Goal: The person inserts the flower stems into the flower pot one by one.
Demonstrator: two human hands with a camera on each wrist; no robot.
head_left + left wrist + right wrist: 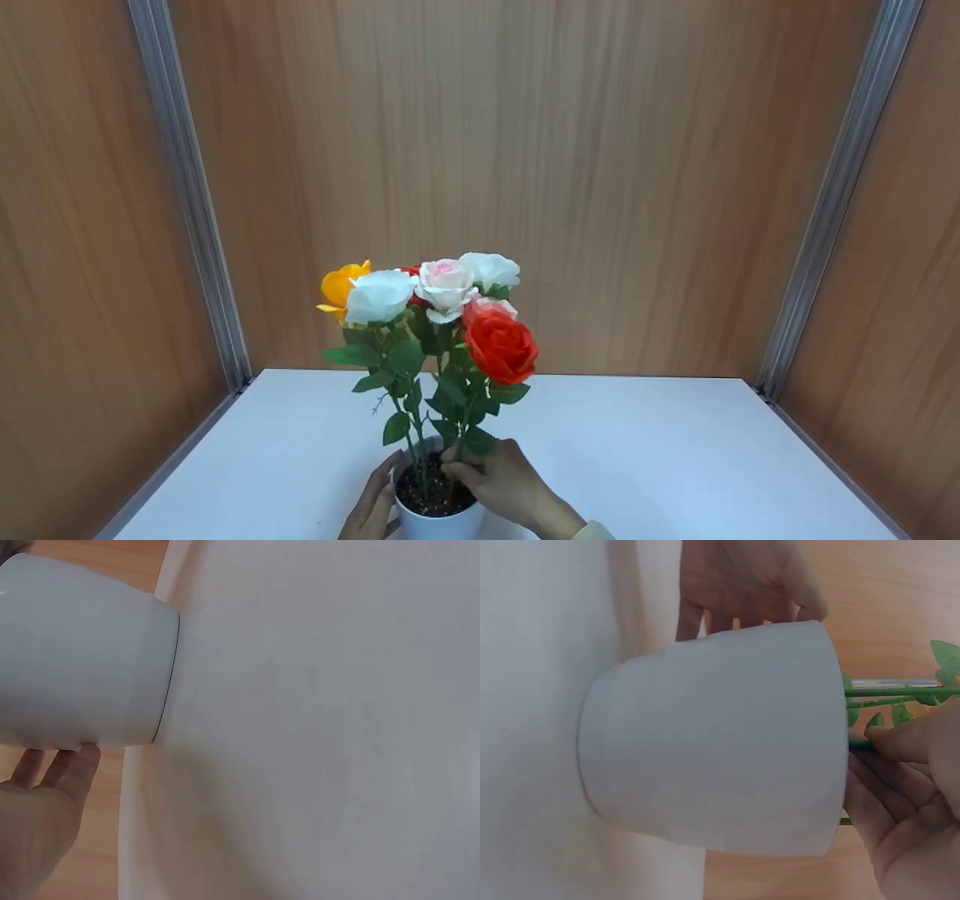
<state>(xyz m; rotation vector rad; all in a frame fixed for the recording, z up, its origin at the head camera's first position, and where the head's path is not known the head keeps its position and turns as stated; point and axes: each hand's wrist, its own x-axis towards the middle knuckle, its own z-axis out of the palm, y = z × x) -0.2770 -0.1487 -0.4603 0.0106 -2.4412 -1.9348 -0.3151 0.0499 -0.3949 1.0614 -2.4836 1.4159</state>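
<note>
A white flower pot [442, 525] stands on the table with dark soil [431, 491] inside. Several artificial roses rise from it: a red rose [502, 347] at front right, white roses [381, 295], a pink-white rose [445, 285] and an orange flower [341, 287] at left. My right hand [499, 476] pinches a green stem [860, 744] between thumb and fingers just above the pot's rim. Against the pot's left side rests my left hand [371, 502], its fingertips [88, 754] touching the wall and its fingers fairly straight.
The white table [637, 450] spreads to both sides of the pot. Wood-grain panels [637, 187] enclose it at the back, left and right, joined by grey metal posts [199, 202] in the corners.
</note>
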